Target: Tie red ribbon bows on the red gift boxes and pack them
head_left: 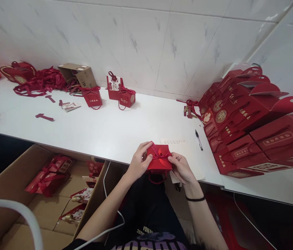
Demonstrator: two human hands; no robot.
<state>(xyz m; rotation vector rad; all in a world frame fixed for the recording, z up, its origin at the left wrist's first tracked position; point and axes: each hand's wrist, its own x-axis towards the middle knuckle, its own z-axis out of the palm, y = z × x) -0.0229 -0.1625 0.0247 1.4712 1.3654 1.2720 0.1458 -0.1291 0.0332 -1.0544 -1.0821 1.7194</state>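
Observation:
A small red gift box (160, 160) with a red ribbon bow on top is held over the near edge of the white table (110, 128). My left hand (139, 160) grips its left side, thumb on the top. On the right, my right hand (180, 167) pinches the ribbon at the box's top edge. A black band circles my right wrist. The box's handle loop hangs below it.
Stacks of flat red boxes (250, 118) fill the table's right side, with a pen (198, 139) beside them. Two finished red boxes (121, 92) and a ribbon pile (41, 81) lie at the back. A cardboard carton (44, 194) on the floor at the left holds several finished boxes.

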